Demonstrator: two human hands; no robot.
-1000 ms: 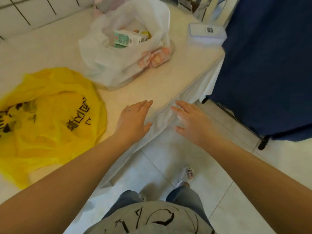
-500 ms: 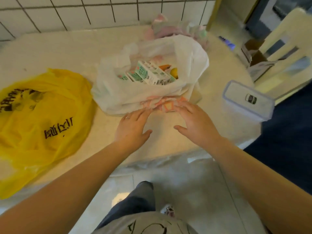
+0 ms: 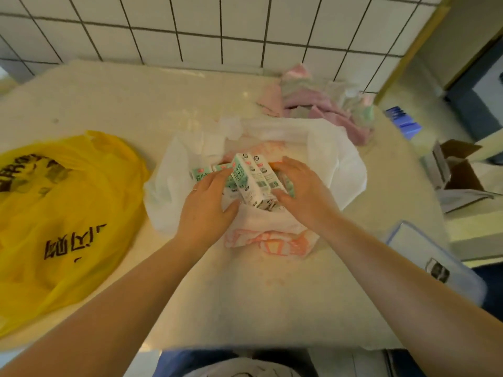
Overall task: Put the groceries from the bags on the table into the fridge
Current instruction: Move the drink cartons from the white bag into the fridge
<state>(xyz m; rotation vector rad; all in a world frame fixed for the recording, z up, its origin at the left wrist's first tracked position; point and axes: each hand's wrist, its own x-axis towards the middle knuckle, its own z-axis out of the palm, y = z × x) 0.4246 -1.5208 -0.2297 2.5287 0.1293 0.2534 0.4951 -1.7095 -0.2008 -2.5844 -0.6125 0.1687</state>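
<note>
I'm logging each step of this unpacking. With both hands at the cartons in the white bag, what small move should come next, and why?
Probably close both hands on the upright cartons and lift them out of the white bag. The left hand and right hand flank them, but no firm grip shows yet.

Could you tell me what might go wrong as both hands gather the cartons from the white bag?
1. The left hand and right hand press several milk cartons from the sides without wrapping them; a middle carton could slip out on lifting.
2. The white bag is loose around the cartons and may snag and lift with them.
3. An orange item behind the cartons, mostly hidden, might get knocked or squashed.
</note>
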